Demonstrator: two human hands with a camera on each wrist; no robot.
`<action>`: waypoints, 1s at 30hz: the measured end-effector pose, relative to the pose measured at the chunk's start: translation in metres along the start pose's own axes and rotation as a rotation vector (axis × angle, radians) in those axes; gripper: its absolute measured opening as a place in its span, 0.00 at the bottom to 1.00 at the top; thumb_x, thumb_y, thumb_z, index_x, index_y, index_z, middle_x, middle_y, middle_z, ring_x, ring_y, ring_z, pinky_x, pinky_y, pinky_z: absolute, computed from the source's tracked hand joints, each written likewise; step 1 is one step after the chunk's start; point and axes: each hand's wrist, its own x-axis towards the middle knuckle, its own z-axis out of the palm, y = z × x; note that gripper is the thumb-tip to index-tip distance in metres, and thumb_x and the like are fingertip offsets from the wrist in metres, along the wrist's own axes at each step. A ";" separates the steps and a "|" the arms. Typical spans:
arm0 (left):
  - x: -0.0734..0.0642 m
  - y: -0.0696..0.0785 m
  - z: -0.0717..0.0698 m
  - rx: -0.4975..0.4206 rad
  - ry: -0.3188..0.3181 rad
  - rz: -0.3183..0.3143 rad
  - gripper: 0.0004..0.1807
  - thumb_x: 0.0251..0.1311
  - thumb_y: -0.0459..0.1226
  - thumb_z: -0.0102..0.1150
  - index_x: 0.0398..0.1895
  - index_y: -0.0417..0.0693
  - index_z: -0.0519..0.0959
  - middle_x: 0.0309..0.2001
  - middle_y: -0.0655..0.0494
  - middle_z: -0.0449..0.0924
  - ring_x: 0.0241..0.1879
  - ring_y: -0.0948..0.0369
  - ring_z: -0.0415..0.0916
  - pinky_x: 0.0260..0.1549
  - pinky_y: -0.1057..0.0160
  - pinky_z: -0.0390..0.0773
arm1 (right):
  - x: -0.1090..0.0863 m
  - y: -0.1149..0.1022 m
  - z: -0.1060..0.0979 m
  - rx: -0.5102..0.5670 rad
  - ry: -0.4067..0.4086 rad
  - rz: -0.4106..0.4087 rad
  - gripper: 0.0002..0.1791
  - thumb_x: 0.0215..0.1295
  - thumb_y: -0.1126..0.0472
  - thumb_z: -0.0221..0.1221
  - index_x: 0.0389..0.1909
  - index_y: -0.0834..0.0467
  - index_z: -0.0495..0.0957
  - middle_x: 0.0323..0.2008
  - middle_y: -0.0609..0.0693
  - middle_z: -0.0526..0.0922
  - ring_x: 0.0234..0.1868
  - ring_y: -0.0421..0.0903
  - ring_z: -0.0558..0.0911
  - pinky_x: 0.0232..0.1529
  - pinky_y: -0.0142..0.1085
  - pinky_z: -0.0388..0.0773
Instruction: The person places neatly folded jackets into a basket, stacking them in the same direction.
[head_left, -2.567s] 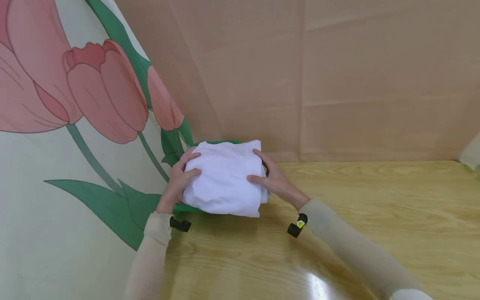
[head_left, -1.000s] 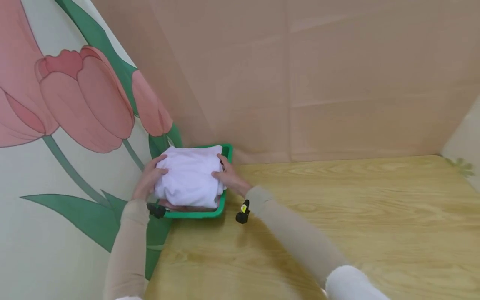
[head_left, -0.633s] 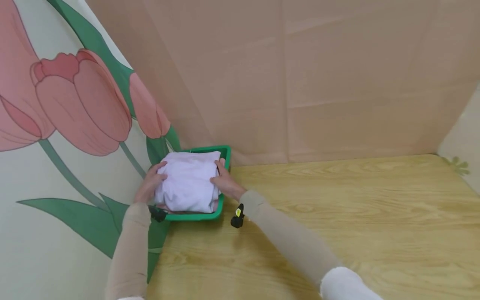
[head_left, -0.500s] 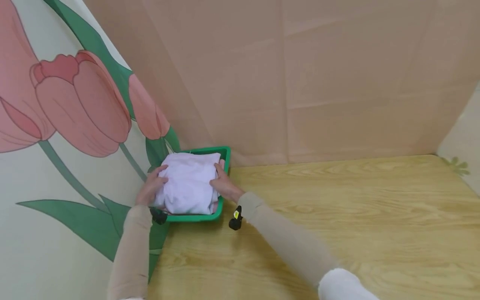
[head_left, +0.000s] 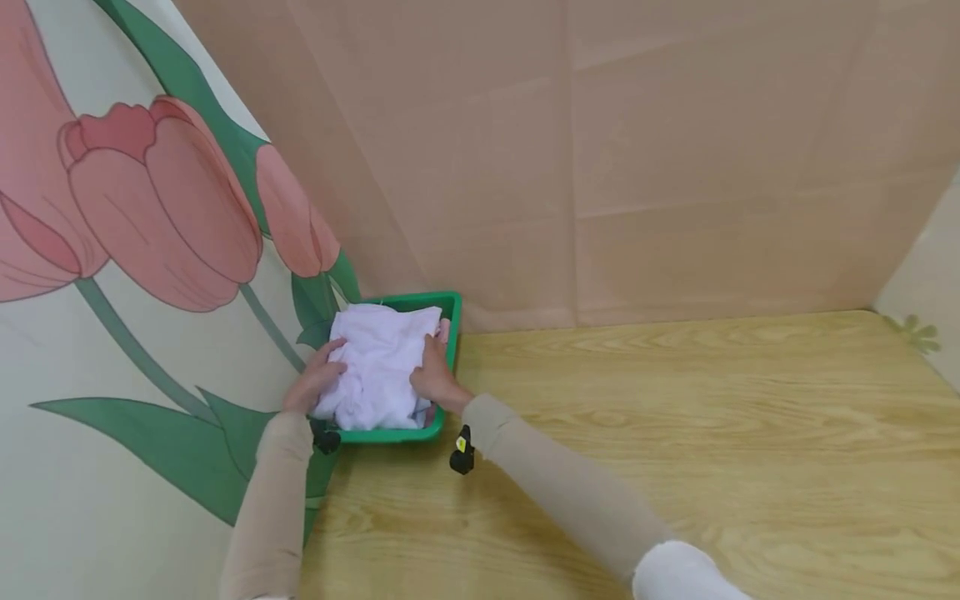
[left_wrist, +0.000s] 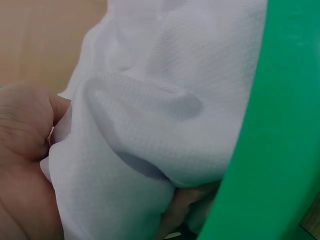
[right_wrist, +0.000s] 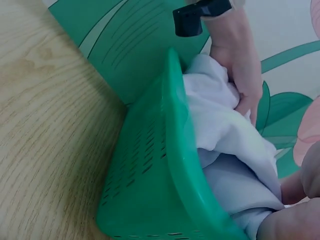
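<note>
A bundle of folded white cloth (head_left: 378, 358) lies in a green plastic basket (head_left: 401, 435), its top creased and bunched. My left hand (head_left: 318, 377) holds its left side, thumb on top; in the left wrist view the cloth bulges beside the left hand (left_wrist: 25, 160). Gripping the right side is my right hand (head_left: 437, 375), its thumb on top and its other fingers mostly hidden. Pinkish cloth (head_left: 444, 330) shows beneath at the basket's right side. In the right wrist view the left hand (right_wrist: 242, 70) pinches a fold above the slotted basket wall (right_wrist: 142, 155).
The basket stands on a wood-grain tabletop (head_left: 637, 433), in the corner between a tulip-printed panel (head_left: 165, 208) on the left and a tan sheet (head_left: 675, 167) behind. Tabletop stretches away to the right, up to a pale panel (head_left: 930, 283).
The white cloth has come down into the basket, whose rim now shows more. In the last half second both hands have moved slightly inward and the cloth's top has wrinkled.
</note>
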 end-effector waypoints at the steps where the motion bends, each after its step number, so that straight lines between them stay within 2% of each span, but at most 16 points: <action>1: 0.000 0.002 0.001 0.012 0.005 -0.001 0.35 0.76 0.30 0.45 0.85 0.40 0.55 0.85 0.34 0.45 0.84 0.40 0.42 0.83 0.40 0.43 | 0.000 -0.001 -0.001 0.000 0.003 0.000 0.46 0.65 0.76 0.45 0.84 0.73 0.38 0.85 0.70 0.37 0.87 0.60 0.37 0.85 0.50 0.40; 4: 0.000 0.009 0.001 0.066 0.029 0.018 0.35 0.73 0.30 0.45 0.83 0.37 0.57 0.84 0.32 0.49 0.83 0.38 0.46 0.82 0.40 0.46 | -0.001 -0.004 -0.006 -0.014 -0.002 -0.001 0.48 0.65 0.77 0.47 0.84 0.72 0.36 0.85 0.69 0.35 0.87 0.60 0.35 0.85 0.48 0.40; 8: 0.002 0.017 0.000 0.148 0.052 0.097 0.34 0.68 0.30 0.46 0.79 0.30 0.60 0.80 0.27 0.56 0.80 0.36 0.53 0.80 0.41 0.52 | -0.002 -0.010 -0.015 -0.035 -0.001 0.006 0.49 0.65 0.78 0.48 0.84 0.71 0.37 0.86 0.68 0.36 0.87 0.59 0.35 0.85 0.48 0.41; 12: 0.002 0.026 -0.002 0.261 0.075 0.156 0.35 0.65 0.29 0.45 0.76 0.24 0.61 0.75 0.23 0.62 0.77 0.33 0.58 0.78 0.40 0.58 | -0.003 -0.014 -0.021 -0.065 0.004 0.017 0.48 0.63 0.79 0.49 0.84 0.71 0.41 0.86 0.67 0.41 0.87 0.58 0.40 0.85 0.47 0.46; 17: -0.003 0.038 -0.004 0.423 0.124 0.169 0.35 0.64 0.32 0.46 0.73 0.18 0.62 0.70 0.18 0.66 0.72 0.28 0.63 0.74 0.36 0.63 | -0.002 -0.013 -0.024 -0.074 -0.009 -0.002 0.47 0.63 0.79 0.49 0.83 0.72 0.43 0.85 0.70 0.45 0.86 0.57 0.45 0.84 0.46 0.48; 25: -0.008 0.055 0.000 0.475 0.114 0.088 0.37 0.64 0.35 0.45 0.74 0.21 0.62 0.71 0.20 0.66 0.68 0.31 0.68 0.69 0.36 0.70 | -0.004 -0.011 -0.037 -0.060 -0.047 -0.016 0.42 0.65 0.79 0.48 0.82 0.73 0.49 0.83 0.69 0.51 0.86 0.58 0.49 0.84 0.47 0.51; 27: -0.011 0.060 0.001 0.491 0.122 0.082 0.36 0.64 0.36 0.45 0.74 0.22 0.63 0.71 0.21 0.67 0.66 0.32 0.69 0.68 0.36 0.70 | -0.004 -0.010 -0.040 -0.060 -0.048 -0.039 0.41 0.65 0.78 0.49 0.81 0.74 0.52 0.82 0.69 0.56 0.85 0.58 0.53 0.83 0.48 0.53; 30: -0.013 0.068 0.005 0.544 0.141 0.115 0.35 0.66 0.37 0.46 0.73 0.23 0.66 0.69 0.22 0.70 0.66 0.31 0.70 0.68 0.35 0.71 | -0.003 -0.009 -0.047 -0.045 -0.046 -0.089 0.38 0.64 0.79 0.50 0.78 0.75 0.59 0.76 0.71 0.67 0.80 0.60 0.64 0.80 0.51 0.62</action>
